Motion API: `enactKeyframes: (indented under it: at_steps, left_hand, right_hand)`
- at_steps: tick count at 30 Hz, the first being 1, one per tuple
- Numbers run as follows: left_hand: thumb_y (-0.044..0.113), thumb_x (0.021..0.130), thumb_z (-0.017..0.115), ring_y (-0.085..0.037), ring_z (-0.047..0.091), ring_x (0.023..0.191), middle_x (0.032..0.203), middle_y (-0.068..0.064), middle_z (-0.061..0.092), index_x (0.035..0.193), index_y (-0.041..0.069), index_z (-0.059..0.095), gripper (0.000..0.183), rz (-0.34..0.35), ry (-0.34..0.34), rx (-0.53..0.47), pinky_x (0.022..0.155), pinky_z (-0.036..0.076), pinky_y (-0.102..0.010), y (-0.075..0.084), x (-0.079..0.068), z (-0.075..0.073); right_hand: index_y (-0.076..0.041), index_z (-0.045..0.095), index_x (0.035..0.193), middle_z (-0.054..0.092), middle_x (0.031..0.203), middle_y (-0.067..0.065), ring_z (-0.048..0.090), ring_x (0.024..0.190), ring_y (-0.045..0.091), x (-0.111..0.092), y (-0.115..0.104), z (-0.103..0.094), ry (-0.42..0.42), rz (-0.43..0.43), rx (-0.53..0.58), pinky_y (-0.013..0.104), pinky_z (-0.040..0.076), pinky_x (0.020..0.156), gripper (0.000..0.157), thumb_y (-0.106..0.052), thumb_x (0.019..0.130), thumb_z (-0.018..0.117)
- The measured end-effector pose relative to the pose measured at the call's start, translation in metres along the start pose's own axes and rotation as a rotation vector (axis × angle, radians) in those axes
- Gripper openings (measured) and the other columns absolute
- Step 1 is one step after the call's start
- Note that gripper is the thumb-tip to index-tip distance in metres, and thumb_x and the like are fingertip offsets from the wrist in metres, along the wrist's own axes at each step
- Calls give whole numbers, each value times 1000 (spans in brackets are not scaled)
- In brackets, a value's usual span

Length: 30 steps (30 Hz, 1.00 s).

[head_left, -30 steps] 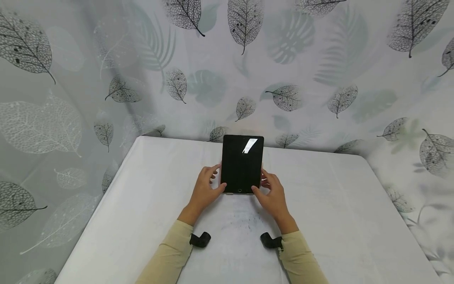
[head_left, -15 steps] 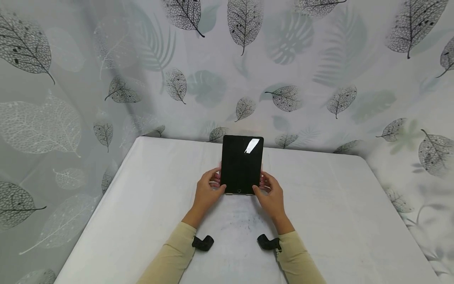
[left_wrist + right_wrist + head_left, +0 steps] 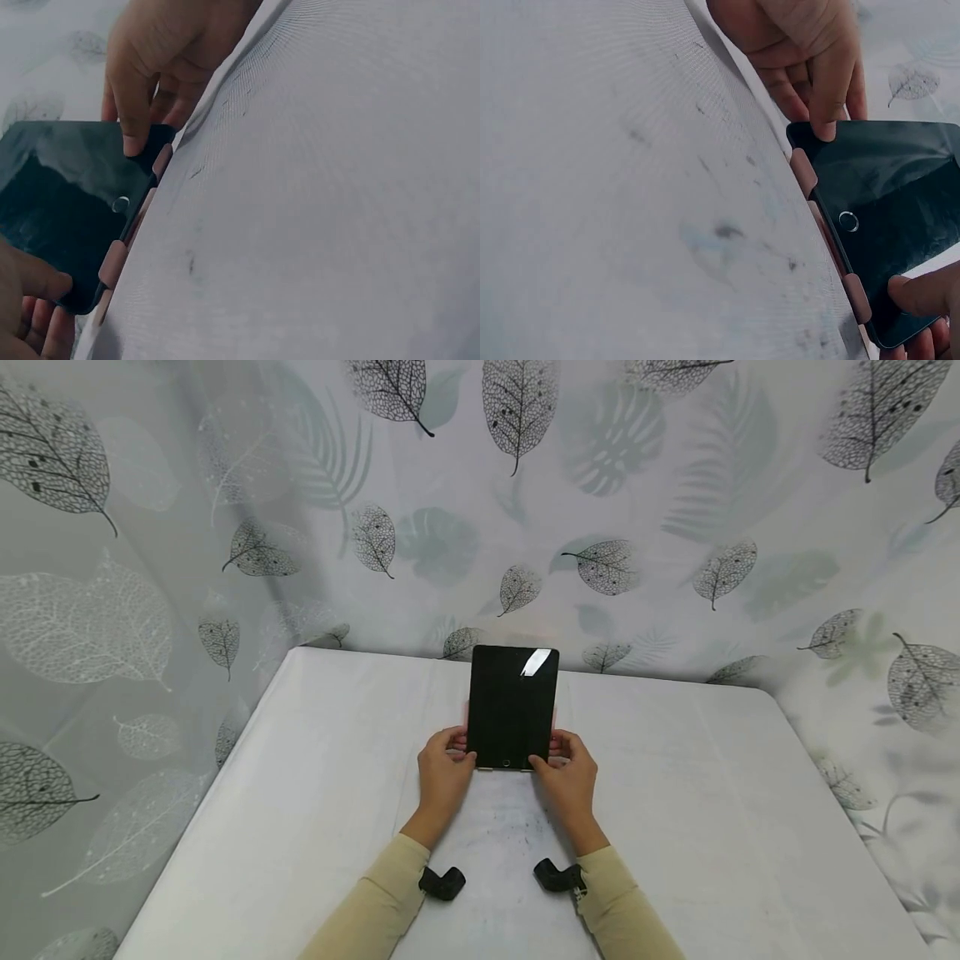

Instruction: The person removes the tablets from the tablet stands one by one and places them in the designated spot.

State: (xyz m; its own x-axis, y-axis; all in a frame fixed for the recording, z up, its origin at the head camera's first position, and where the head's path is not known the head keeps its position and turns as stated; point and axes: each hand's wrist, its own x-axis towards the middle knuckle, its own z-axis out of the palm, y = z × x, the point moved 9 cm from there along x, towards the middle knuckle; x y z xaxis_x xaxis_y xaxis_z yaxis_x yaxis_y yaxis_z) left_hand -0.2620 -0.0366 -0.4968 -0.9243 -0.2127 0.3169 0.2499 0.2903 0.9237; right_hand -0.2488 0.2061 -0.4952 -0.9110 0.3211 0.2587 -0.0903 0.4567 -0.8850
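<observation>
A black tablet point(image 3: 513, 706) with a round home button leans upright toward the back of the table, its lower edge in the pink lips of a stand point(image 3: 112, 264). My left hand point(image 3: 442, 777) pinches the tablet's lower left corner, thumb on the front and fingers curled behind the edge. At the lower right corner my right hand point(image 3: 572, 781) pinches it the same way. Both thumbs press on the dark front in the right wrist view, where the stand's lip point(image 3: 857, 298) also shows. The tablet hides most of the stand and my fingertips.
A white cloth covers the table point(image 3: 712, 810), with small dark marks near the middle. Leaf-patterned curtains point(image 3: 517, 527) hang behind and at the sides. Black wrist mounts point(image 3: 442, 883) sit on both sleeves.
Both hands have slid slightly down the tablet's sides, and their fingers have curled further behind it. The forearms have moved closer together. The tablet has stayed nearly still.
</observation>
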Motion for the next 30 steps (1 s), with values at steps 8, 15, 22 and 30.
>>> enactKeyframes:
  at_steps: [8, 15, 22, 30]
  left_hand:
    - [-15, 76, 77, -27, 70, 88, 97, -18, 71, 113, -3, 73, 39, 13, 15, -67, 77, 62, -29, -1, 0, -2]
    - [-16, 76, 76, -28, 70, 89, 95, -16, 73, 110, 0, 75, 37, 18, 23, -102, 75, 61, -26, 0, -5, -2]
    - [-18, 75, 77, -32, 69, 88, 99, -17, 74, 111, 0, 75, 40, 114, 35, -160, 73, 63, -35, 6, -7, -3]
    - [-13, 80, 77, -28, 69, 89, 105, -16, 72, 121, -1, 72, 42, 313, 0, -132, 75, 63, -35, 28, -15, 10]
  right_hand:
    - [2, 66, 123, 67, 104, 19, 62, 93, 24, 2, 6, 1, 37, -31, 116, 12, 51, 74, 50, 4, 76, 85]
    - [3, 66, 124, 66, 103, 20, 59, 95, 29, -2, 6, -1, 54, -86, 153, 27, 53, 76, 50, 8, 77, 83]
    - [10, 61, 127, 66, 115, 28, 61, 101, 22, -2, 7, 0, 11, -44, 219, 23, 56, 79, 49, 14, 80, 77]
    - [10, 60, 127, 66, 116, 22, 65, 92, -1, 5, 11, -16, 13, -40, 382, 9, 54, 78, 50, 16, 80, 75]
